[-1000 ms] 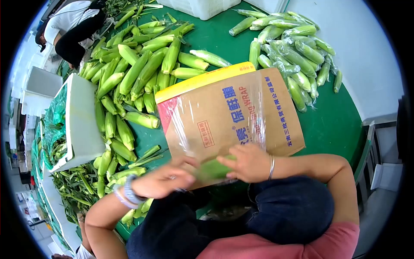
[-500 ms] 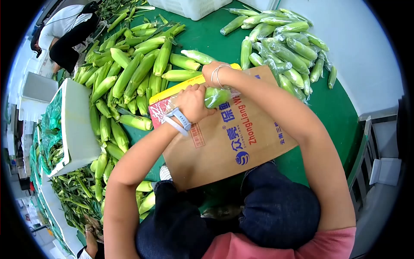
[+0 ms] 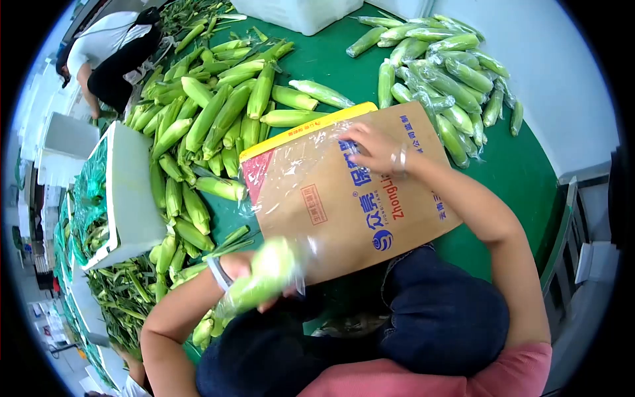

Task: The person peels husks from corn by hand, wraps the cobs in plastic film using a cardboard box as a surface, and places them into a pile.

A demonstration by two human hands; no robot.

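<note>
My left hand [image 3: 241, 268] is closed around an ear of corn [image 3: 268, 271], tilted over my left thigh and smeared by motion. Clear film seems to cling to the ear's right side. Across my lap lies a brown cardboard carton [image 3: 291, 228] with blue and red print. My right hand [image 3: 374, 149] is over its upper part, fingers apart and slightly bent, at or just above clear plastic film [image 3: 301, 155] spread on the cardboard. A long yellow cling-film box [image 3: 307, 129] runs along the carton's far edge.
Unwrapped corn [image 3: 218, 119] is piled at the left, film-wrapped ears [image 3: 456, 79] at the right. White crates [image 3: 135, 192] stand at the left and the back. Husks [image 3: 119, 304] lie lower left. Another person [image 3: 112, 53] bends down at upper left.
My left hand has moved from the carton down and left with the corn. My right hand has shifted from the yellow box's edge toward the lower right, onto the carton.
</note>
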